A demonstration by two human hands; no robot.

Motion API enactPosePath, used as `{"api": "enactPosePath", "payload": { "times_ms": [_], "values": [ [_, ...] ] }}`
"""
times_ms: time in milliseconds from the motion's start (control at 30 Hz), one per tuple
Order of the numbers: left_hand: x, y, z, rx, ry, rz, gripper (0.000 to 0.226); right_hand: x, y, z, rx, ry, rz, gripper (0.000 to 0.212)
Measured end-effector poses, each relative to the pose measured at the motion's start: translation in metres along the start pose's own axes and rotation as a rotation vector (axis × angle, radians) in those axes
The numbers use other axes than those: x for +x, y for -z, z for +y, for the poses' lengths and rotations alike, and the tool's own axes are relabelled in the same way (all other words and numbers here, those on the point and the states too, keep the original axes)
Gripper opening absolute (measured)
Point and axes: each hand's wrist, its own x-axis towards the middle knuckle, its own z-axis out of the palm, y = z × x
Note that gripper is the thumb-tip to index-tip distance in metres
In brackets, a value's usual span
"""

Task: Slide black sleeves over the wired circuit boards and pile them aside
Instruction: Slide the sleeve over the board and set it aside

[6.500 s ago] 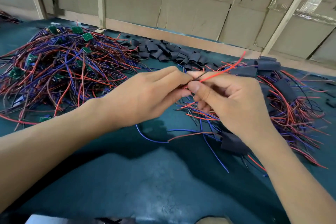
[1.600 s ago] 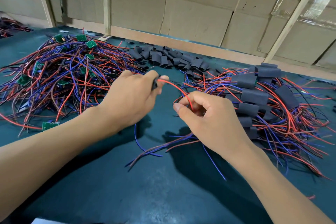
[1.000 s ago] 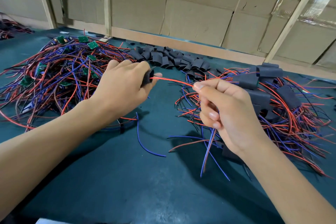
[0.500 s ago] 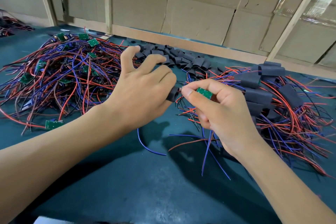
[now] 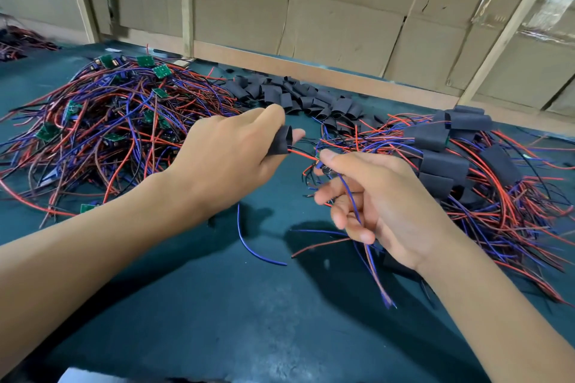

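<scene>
Left hand (image 5: 230, 162) around half-hidden sleeve (image 5: 280, 141)

You've got a dark green table top (image 5: 217, 320) with cardboard sheets (image 5: 342, 31) and wooden strips (image 5: 186, 0) along the far side.

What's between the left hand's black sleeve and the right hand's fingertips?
Head view: a short red wire spans from the black sleeve to the right hand; green table beneath.

Green table (image 5: 217, 320) w/ bare wired boards (image 5: 109, 121), loose sleeves (image 5: 298, 96), sleeved pile (image 5: 466, 165).
</scene>
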Motion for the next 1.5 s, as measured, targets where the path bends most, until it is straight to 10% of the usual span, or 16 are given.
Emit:
{"api": "enactPosePath", "payload": {
  "times_ms": [367,1500],
  "values": [
    [-0.001,-0.002,0.008,-0.013,-0.199,0.0,0.021,0.002,-0.002,0.005,-0.069,0.219,-0.007,0.017],
    [-0.005,0.0,0.011,-0.104,-0.031,-0.093,0.045,-0.005,-0.004,0.006,-0.236,0.544,0.177,0.01]
  ]
}}
